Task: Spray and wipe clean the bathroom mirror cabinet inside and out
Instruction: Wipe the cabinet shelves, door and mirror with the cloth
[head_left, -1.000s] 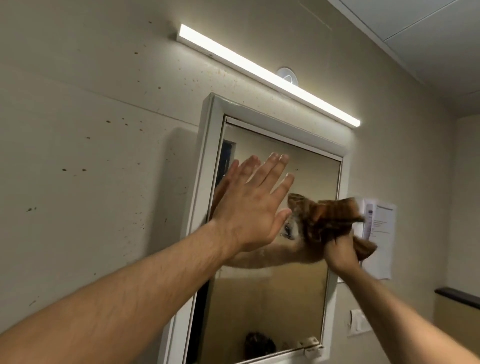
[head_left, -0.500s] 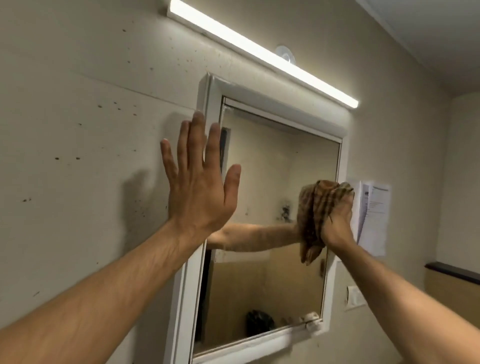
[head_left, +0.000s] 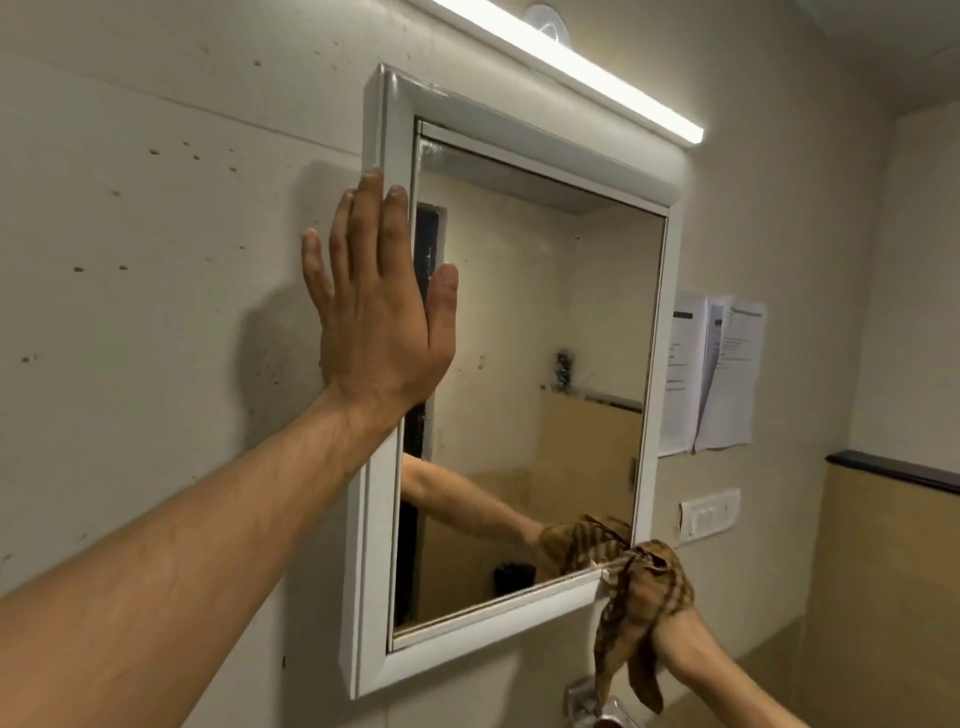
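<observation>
While the flat, empty left hand (head_left: 382, 322) braces the cabinet (head_left: 379, 467) frame's left edge, the right hand (head_left: 670, 631), closed around the cloth (head_left: 641, 597), wipes its lower right corner; hard pressure might swing the door open.

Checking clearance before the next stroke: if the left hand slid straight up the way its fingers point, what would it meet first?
The left hand lies flat, fingers up along the cabinet frame. Going straight up, it would likely just follow the frame's left side to its top corner, then bare wall. The light bar sits further right.
</observation>
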